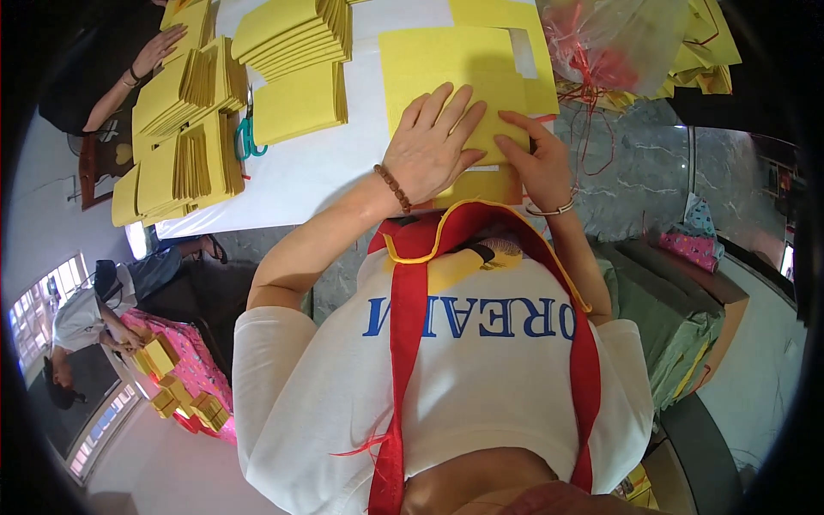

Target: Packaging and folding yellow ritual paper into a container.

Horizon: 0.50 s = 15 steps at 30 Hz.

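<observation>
A folded yellow paper sheet (481, 94) lies in front of me near the table's front edge. My left hand (433, 142) rests flat on it, fingers stretched out and a brown bead bracelet on the wrist. At the sheet's right edge is my right hand (542, 161), its thumb and forefinger apart on the paper and its other fingers partly hidden. More yellow sheets (506, 13) lie beyond and under this one. Left of my left hand stand a stack of folded yellow paper (300, 103) and a pair of teal-handled scissors (249, 139).
Further fanned yellow stacks (184, 167) line the table's left end, where another person's hand (159, 50) rests. A clear plastic bag (614, 43) with red strings sits at the right. Green wrapped bundles (661, 318) stand beside me. Another person (94, 300) handles yellow blocks at the left.
</observation>
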{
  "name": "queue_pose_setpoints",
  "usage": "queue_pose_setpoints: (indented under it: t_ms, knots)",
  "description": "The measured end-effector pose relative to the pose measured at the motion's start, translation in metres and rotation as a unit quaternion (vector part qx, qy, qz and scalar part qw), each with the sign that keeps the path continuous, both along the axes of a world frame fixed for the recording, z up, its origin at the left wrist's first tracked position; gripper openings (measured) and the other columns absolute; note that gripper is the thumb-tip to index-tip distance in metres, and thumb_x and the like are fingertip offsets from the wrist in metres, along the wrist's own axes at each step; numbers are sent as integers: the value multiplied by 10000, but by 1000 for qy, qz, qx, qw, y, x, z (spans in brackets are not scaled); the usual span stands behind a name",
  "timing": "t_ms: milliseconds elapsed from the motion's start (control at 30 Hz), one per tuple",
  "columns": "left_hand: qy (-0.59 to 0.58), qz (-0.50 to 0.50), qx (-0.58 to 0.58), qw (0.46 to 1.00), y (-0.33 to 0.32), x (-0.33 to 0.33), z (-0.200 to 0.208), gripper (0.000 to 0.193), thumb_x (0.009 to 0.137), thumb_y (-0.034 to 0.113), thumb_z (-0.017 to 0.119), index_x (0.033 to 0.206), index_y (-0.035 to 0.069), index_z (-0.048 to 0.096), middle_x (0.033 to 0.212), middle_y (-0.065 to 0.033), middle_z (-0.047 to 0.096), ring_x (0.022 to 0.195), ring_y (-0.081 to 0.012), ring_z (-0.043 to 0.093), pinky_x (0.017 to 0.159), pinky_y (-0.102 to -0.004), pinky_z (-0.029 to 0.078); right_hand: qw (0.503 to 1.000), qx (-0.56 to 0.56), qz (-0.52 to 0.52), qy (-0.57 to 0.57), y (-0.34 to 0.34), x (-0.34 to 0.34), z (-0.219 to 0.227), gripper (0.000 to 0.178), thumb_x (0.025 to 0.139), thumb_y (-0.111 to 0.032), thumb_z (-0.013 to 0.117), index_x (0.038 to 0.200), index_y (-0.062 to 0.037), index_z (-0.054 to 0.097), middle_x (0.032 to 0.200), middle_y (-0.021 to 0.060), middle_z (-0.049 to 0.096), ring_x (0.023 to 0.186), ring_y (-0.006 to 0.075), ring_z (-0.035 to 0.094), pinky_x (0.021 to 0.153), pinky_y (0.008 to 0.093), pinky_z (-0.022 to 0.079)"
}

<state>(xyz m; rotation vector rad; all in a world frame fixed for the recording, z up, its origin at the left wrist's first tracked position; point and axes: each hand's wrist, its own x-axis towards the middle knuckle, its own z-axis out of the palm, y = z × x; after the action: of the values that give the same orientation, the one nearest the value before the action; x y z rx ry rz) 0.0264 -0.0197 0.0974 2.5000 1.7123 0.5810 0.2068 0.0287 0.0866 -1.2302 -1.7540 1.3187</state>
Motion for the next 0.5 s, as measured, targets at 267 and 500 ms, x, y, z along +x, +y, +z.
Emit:
queue_pose_setpoints:
  t_ms: [267, 500]
  knots:
    - [-6, 5, -18, 1000, 1, -3, -5, 547, 793, 297, 563, 1256, 52, 406, 1315, -141, 359, 1209, -314, 320, 973, -423, 266, 873, 403, 132, -241, -31, 16, 7, 472, 774, -344, 580, 1194, -138, 519, 1298, 64, 436, 1197, 212, 404, 997, 447, 242]
    - [-19, -19, -6, 1000, -3, -10, -5, 521, 782, 286, 569, 1235, 63, 440, 1309, -142, 361, 1207, -313, 316, 964, -435, 263, 873, 372, 200, -242, -33, 19, -21, 522, 791, -403, 508, 1245, -147, 472, 1339, 7, 405, 1257, 215, 335, 1035, 476, 164]
